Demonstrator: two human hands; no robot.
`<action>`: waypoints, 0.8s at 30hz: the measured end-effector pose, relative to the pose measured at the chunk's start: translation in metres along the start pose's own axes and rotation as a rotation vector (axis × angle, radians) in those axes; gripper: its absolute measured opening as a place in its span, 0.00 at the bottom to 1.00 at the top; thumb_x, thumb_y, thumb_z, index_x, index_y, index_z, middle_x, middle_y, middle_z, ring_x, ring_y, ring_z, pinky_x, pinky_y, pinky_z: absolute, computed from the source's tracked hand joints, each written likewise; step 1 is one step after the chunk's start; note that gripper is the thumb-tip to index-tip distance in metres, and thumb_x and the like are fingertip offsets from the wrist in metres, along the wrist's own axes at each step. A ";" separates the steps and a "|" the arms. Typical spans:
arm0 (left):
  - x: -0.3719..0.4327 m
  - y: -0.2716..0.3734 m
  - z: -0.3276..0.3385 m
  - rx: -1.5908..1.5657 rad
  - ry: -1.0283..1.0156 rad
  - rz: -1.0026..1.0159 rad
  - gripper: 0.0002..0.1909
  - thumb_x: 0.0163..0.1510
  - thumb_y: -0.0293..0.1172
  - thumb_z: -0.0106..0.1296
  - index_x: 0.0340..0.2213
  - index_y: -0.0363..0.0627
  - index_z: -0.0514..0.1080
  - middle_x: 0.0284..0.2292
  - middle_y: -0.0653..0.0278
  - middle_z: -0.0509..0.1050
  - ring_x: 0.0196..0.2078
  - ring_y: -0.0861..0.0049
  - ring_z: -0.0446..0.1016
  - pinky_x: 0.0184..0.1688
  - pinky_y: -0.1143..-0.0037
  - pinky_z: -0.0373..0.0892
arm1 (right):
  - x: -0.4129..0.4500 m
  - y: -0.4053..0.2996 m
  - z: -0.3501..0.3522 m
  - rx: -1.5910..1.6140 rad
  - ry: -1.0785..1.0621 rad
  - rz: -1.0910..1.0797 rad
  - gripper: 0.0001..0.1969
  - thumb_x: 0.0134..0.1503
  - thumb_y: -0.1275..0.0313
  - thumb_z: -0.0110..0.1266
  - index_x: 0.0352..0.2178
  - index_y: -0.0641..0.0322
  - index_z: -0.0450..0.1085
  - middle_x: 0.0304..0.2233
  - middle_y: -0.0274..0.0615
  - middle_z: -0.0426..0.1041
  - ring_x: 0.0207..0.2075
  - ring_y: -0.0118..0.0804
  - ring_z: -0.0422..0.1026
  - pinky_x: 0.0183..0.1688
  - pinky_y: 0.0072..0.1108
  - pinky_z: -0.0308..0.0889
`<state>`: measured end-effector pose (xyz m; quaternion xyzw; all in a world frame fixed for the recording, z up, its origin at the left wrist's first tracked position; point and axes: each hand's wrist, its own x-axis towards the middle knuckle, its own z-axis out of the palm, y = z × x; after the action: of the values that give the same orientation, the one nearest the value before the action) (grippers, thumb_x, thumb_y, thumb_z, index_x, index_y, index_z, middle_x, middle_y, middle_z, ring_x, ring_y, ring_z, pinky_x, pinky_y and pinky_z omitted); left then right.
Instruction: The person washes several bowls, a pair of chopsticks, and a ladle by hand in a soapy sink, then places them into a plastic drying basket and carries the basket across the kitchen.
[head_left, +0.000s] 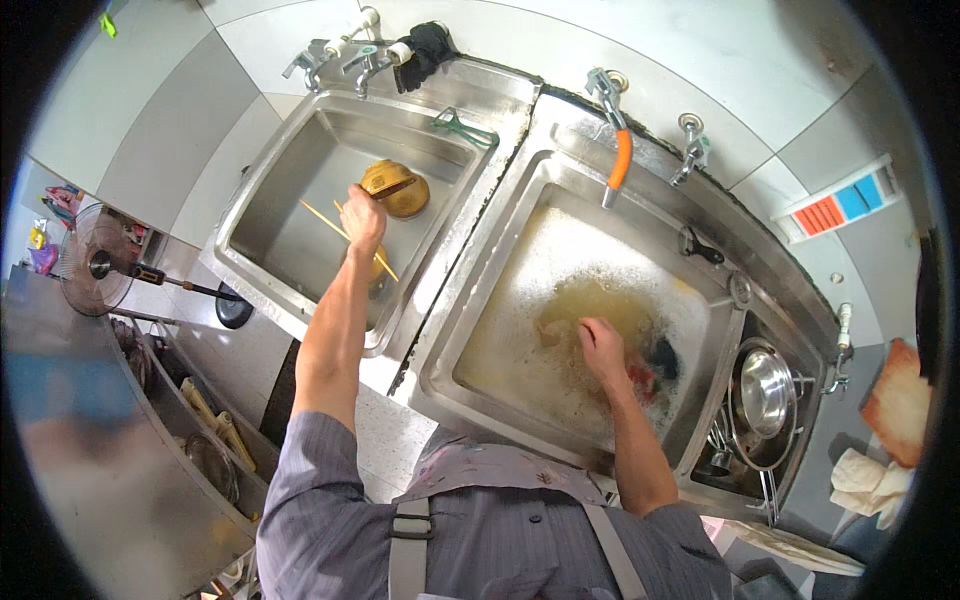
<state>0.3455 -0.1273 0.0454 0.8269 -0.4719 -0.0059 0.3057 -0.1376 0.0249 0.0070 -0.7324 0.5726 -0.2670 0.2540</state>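
My left hand (363, 223) reaches into the left steel sink (281, 217), its fingers on the rim of a tilted yellow bowl (385, 177). Another yellow bowl (409, 201) sits against that one. Two pale chopsticks (322, 217) cross behind the hand and wrist, and a yellow object (376, 266) is partly covered by the forearm. Over the right steel sink (480, 315), which holds murky, soapy water, my right hand (602, 346) has curled fingers; whether they hold something is hidden. Dark and red items (641, 381) show blurred in the water beside the right wrist.
A green peeler-like tool (465, 129) lies on the left sink's rim. A tap with an orange hose (619, 159) overhangs the right sink. Steel bowls (765, 394) stand in a narrow basin at right. A fan (96, 262) is at left, by a metal counter (90, 450).
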 end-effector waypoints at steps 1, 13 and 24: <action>0.007 -0.009 0.008 -0.004 -0.008 -0.001 0.13 0.54 0.29 0.44 0.38 0.33 0.66 0.31 0.33 0.76 0.37 0.36 0.75 0.43 0.50 0.69 | -0.004 0.004 -0.001 -0.006 -0.002 0.006 0.13 0.61 0.69 0.50 0.43 0.66 0.73 0.41 0.54 0.75 0.41 0.54 0.75 0.43 0.34 0.70; 0.039 -0.022 0.057 0.247 -0.287 0.021 0.16 0.59 0.37 0.43 0.40 0.33 0.65 0.35 0.37 0.77 0.40 0.39 0.76 0.45 0.54 0.72 | -0.036 0.012 -0.012 -0.120 -0.020 0.278 0.16 0.62 0.66 0.48 0.43 0.69 0.73 0.41 0.54 0.76 0.43 0.56 0.74 0.46 0.36 0.68; -0.150 0.153 0.009 -0.209 -0.389 0.854 0.18 0.55 0.30 0.52 0.47 0.42 0.70 0.40 0.48 0.75 0.42 0.52 0.76 0.43 0.59 0.72 | -0.034 0.040 0.032 -0.176 -0.384 0.273 0.36 0.54 0.65 0.57 0.61 0.64 0.53 0.36 0.69 0.74 0.39 0.67 0.74 0.45 0.44 0.69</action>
<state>0.1408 -0.0706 0.0747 0.5077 -0.8146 -0.0818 0.2682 -0.1504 0.0511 -0.0465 -0.7048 0.6286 -0.0352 0.3270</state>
